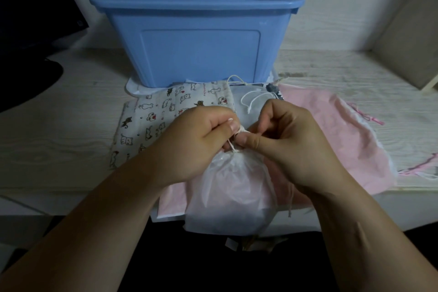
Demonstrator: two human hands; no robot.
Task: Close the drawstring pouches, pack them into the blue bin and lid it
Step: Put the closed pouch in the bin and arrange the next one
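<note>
A translucent white drawstring pouch (pixel 231 192) hangs over the table's front edge, its mouth gathered tight. My left hand (pixel 199 137) and my right hand (pixel 286 140) both pinch its white cord (pixel 233 147) just above the gathered neck. Behind them lies a flat cat-print pouch (pixel 156 116), another white pouch (pixel 251 102) with a looped cord, and a pink pouch (pixel 341 130) to the right. The open blue bin (pixel 196 38) stands at the back of the table, and nothing shows inside it from here. A white lid (pixel 134 87) pokes out from under the bin.
A dark monitor and its base (pixel 30 42) occupy the far left. A beige board (pixel 414 38) leans against the wall at the right. Pink cords (pixel 369 117) trail from the pink pouch toward the right edge of the white wood-grain table (pixel 66 130).
</note>
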